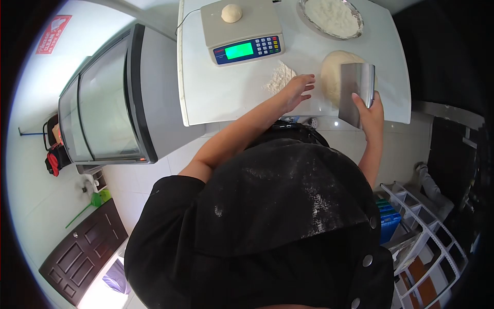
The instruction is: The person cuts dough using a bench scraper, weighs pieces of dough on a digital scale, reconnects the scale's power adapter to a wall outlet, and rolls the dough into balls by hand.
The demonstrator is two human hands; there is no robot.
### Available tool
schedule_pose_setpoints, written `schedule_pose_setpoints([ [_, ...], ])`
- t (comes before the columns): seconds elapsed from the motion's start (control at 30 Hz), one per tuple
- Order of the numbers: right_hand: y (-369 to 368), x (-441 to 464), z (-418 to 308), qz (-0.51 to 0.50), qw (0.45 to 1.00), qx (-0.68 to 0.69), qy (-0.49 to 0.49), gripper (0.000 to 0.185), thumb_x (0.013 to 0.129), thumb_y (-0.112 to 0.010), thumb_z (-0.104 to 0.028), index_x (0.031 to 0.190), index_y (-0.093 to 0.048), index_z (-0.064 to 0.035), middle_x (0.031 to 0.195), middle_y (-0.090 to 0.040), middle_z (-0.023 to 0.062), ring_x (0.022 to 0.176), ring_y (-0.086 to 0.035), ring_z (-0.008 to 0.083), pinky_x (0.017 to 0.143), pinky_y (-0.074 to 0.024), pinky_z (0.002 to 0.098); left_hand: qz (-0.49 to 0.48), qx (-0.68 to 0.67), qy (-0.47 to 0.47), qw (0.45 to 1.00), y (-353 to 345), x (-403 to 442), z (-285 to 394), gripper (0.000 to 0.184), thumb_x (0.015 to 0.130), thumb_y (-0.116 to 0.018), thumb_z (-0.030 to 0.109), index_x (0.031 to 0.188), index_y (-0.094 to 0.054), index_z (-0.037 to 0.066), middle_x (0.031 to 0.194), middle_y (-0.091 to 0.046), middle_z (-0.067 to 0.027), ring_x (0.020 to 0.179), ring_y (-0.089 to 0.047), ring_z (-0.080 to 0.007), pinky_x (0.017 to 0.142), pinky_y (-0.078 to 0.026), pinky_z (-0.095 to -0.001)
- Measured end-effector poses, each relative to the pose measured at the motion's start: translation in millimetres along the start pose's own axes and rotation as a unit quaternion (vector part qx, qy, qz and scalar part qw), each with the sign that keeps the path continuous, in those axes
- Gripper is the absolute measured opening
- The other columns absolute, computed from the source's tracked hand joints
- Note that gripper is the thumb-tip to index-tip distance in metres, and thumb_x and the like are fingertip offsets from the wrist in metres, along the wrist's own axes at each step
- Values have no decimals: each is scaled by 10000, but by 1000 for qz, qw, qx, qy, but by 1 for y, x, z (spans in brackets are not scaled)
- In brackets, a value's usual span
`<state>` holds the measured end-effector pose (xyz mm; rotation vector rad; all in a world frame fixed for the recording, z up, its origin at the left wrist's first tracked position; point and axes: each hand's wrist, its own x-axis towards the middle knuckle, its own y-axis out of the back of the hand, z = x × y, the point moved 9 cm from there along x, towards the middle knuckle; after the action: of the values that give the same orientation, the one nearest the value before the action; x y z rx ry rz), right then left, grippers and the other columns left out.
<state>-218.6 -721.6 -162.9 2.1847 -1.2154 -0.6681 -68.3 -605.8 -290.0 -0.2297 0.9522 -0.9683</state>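
Observation:
My right hand [371, 114] grips a metal bench scraper [355, 87] by its rolled edge. The scraper's flat blade covers part of a large pale lump of dough [333, 72] on the white table. Just left of the dough, my left hand [300, 91] is held with its fingers apart and nothing in them. Beside that hand lies a small heap of flour [280, 78]. A small dough ball [231, 13] sits on the platform of a digital scale [247, 49] with a lit green display.
A round metal tray of flour [332, 18] stands at the table's far right. The white table [198, 98] ends close to my body. To the left is a glass-lidded freezer [103, 98]; a white rack [432, 232] stands behind me at lower right.

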Motion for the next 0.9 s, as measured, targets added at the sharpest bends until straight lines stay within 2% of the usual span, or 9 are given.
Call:
schedule_pose_setpoints([
  [0.03,-3,-1,-3,-4,1000,-17,10,354,786,-643,-262,947,-492,15,832,-599,175,726,-573,264,684,-456,337,20,-3,-2,1000,0,7,-4,397,860,-486,218,1194,-489,4,1152,-489,-148,1113,-425,-257,964,-311,-356],
  [0.2,-13,-2,-15,-10,997,-69,15,345,784,-634,-255,952,-474,-1,785,-602,184,670,-573,305,642,-461,369,-14,-8,33,999,-18,22,-20,394,863,-478,242,1175,-490,3,1118,-483,-139,1047,-432,-248,935,-312,-348],
  [0.37,-12,-2,-21,2,999,-41,35,344,784,-630,-256,948,-461,-5,773,-605,188,654,-575,333,623,-461,390,-25,-18,63,998,-15,45,-31,387,875,-447,262,1168,-489,12,1108,-486,-142,1006,-448,-242,906,-329,-331],
  [0.53,-21,3,-25,-20,997,-63,31,341,785,-624,-245,951,-446,-7,787,-609,200,677,-585,357,633,-461,408,-27,-16,60,998,-20,46,-30,393,882,-435,264,1174,-482,6,1103,-487,-149,993,-462,-248,897,-344,-335],
  [0.73,-37,8,-26,-29,994,-105,2,311,797,-608,-219,949,-441,-6,796,-604,204,667,-585,345,634,-463,406,-21,-14,49,998,-19,41,-20,402,893,-416,268,1184,-471,-4,1096,-489,-160,974,-483,-256,883,-367,-342],
  [0.9,-55,5,-36,-38,978,-204,7,317,788,-584,-180,979,-415,6,795,-610,231,688,-606,389,641,-471,441,-19,-4,47,999,-18,36,-17,410,902,-401,271,1193,-462,-12,1091,-490,-169,958,-501,-263,872,-386,-348],
])
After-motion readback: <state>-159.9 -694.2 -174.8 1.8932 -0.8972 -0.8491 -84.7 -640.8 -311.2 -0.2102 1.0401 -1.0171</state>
